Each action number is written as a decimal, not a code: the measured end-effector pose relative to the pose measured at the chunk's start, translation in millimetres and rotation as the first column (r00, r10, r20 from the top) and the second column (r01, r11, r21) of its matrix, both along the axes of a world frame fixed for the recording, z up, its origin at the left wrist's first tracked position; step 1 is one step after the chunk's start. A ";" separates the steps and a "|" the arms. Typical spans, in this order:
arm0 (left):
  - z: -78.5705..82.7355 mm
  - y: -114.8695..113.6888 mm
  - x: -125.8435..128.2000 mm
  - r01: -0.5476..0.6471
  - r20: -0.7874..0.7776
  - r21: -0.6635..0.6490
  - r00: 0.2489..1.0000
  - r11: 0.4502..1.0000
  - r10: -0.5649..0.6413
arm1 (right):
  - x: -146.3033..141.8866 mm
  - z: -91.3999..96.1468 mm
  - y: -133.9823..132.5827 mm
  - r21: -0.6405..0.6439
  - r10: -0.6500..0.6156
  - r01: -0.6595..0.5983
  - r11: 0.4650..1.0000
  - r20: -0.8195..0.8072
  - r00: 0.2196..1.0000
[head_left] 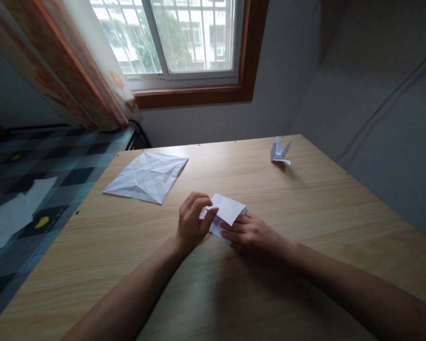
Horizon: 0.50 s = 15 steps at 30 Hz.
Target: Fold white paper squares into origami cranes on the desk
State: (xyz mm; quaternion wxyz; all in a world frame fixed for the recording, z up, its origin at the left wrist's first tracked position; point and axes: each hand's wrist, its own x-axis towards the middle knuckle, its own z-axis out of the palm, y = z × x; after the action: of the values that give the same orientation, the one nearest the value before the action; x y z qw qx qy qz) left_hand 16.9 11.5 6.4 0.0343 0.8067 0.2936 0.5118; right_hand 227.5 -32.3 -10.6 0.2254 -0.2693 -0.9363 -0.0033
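A small folded sheet of white paper lies near the middle of the wooden table, with its upper flap raised off the lower layer. My left hand pinches the left edge of that flap between thumb and fingers. From the right, my right hand rests with fingers stretched over the lower layer, some of them partly under the flap. Part of the paper is hidden behind both hands.
A creased white paper square lies at the table's far left. Near the far right corner stands a folded paper crane. Left of the table, white paper sheets lie on a checked cloth.
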 end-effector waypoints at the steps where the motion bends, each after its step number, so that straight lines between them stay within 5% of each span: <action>1: 0.4 0.0 -0.3 -0.003 -0.010 0.010 1.000 1.000 0.004 | 0.0 1.3 -0.7 -0.010 -0.080 0.080 0.997 0.015 0.997; 4: 2.5 0.9 0.7 0.117 -0.160 -0.022 0.980 0.993 -0.119 | -0.8 3.4 -2.2 -0.040 -0.283 0.284 0.958 0.025 0.959; 7: 4.2 2.5 4.0 0.230 -0.372 -0.109 0.893 0.967 -0.254 | -2.6 1.8 -2.0 -0.049 -0.356 0.355 0.933 -0.003 0.935; 15: -1.1 5.5 5.2 0.179 -0.608 -0.166 0.755 0.970 -0.244 | 15.2 12.0 7.4 -0.016 -0.144 0.144 0.989 0.007 0.990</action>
State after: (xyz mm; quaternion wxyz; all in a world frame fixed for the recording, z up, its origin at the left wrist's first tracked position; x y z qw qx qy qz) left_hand 22.1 17.0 5.3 0.0321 0.9556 0.2197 0.1938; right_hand 242.7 -24.9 1.4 0.2197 -0.3378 -0.9151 -0.0128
